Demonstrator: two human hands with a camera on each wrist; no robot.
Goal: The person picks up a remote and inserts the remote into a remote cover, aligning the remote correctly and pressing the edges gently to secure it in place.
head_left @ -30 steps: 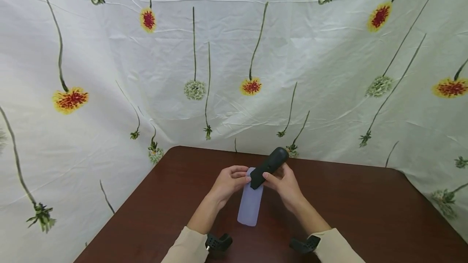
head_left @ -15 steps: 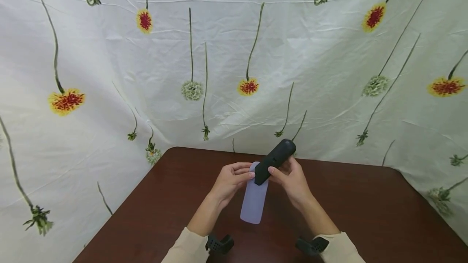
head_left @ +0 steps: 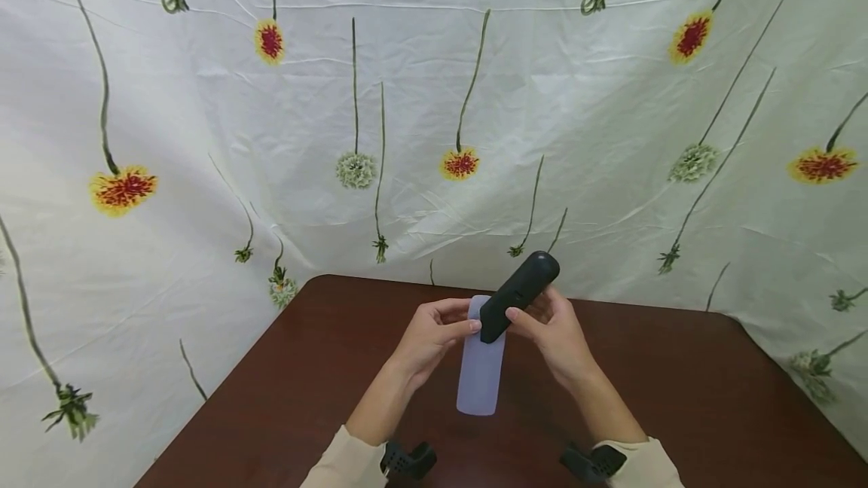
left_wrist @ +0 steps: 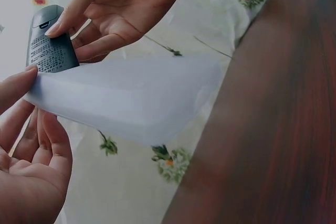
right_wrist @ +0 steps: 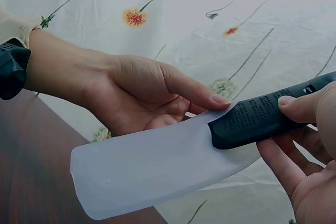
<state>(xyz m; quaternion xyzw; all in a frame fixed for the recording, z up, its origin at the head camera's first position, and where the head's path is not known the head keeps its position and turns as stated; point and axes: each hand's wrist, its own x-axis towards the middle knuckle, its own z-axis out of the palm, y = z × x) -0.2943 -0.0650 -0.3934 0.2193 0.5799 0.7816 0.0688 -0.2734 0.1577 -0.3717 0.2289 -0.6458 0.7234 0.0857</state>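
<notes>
Left hand (head_left: 429,336) pinches a translucent sleeve (head_left: 480,381) by its far end, likely to steady that end while the rest slants nearward above the dark table (head_left: 339,356). Right hand (head_left: 556,337) grips a black device (head_left: 522,291) between thumb and fingers, printed face toward the person; it tilts far-right, presumably to keep its near end against the sleeve, which it overlaps. Inside or merely on top: cannot tell. Possible obstruction: left thumb, just beside that near end. Surroundings: flower-printed cloth (head_left: 414,115) beyond the table, black wrist mounts (head_left: 410,461) on both arms.
</notes>
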